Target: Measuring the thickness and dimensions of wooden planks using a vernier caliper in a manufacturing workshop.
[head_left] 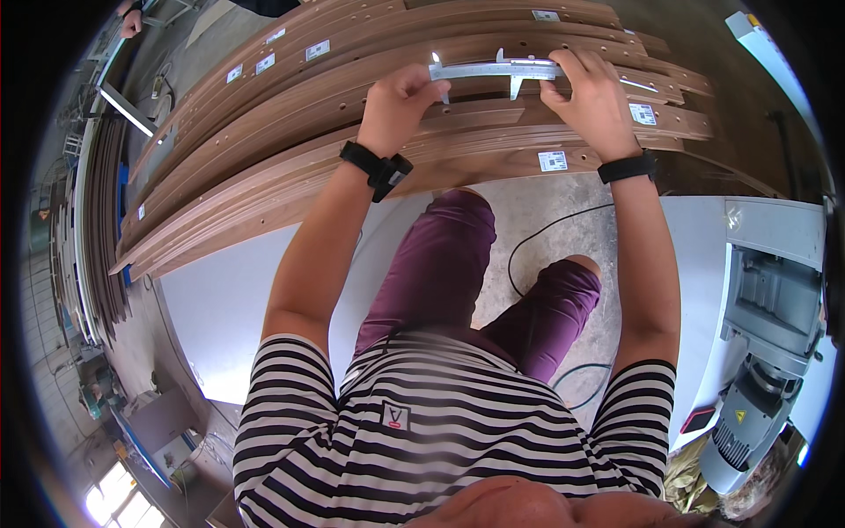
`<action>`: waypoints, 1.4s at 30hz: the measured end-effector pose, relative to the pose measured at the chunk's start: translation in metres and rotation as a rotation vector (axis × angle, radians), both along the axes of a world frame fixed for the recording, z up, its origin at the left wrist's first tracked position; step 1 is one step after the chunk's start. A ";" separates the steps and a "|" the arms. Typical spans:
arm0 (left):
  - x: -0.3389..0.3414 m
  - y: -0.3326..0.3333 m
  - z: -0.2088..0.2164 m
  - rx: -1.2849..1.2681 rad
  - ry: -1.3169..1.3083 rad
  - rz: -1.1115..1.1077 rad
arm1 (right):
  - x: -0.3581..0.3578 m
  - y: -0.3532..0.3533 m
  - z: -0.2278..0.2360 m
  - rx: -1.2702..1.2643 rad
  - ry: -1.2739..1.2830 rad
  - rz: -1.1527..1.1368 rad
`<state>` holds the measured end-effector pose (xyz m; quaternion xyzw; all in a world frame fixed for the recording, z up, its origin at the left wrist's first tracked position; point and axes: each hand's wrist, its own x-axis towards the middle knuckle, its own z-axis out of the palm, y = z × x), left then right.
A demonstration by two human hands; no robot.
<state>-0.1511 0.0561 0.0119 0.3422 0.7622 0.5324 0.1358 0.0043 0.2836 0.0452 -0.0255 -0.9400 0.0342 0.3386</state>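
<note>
A silver vernier caliper (493, 69) spans the gap between my two hands, held level above a stack of brown wooden boards (334, 110). My left hand (398, 106) pinches its left end at the jaw, thumb and fingers closed. At the other end, my right hand (590, 92) grips the beam between thumb and fingers. The sliding jaw stands partway along the beam, apart from the end jaw. Between the caliper's jaws I cannot make out any piece. The boards have drilled holes and white labels (553, 161).
A grey motor (748, 414) sits on a white machine housing (779, 231) at the right. Black cable (528, 242) lies on the concrete floor near my legs. More long profiles (106, 220) are stacked at the left. Another person's hand (131, 23) shows at the far left.
</note>
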 end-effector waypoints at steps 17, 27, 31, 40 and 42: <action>0.003 -0.001 -0.002 -0.036 0.144 0.007 | 0.011 -0.002 -0.001 -0.065 0.004 0.043; 0.002 -0.003 -0.002 -0.018 0.100 -0.041 | 0.015 -0.007 0.000 -0.102 -0.014 0.036; -0.002 -0.004 -0.006 0.036 0.079 -0.088 | 0.015 -0.008 0.001 -0.119 -0.019 0.061; 0.002 -0.009 0.003 -0.016 0.094 -0.097 | 0.015 -0.015 0.004 -0.146 -0.047 0.047; 0.007 -0.005 0.004 -0.003 0.103 -0.077 | 0.015 -0.014 0.004 -0.137 -0.051 0.036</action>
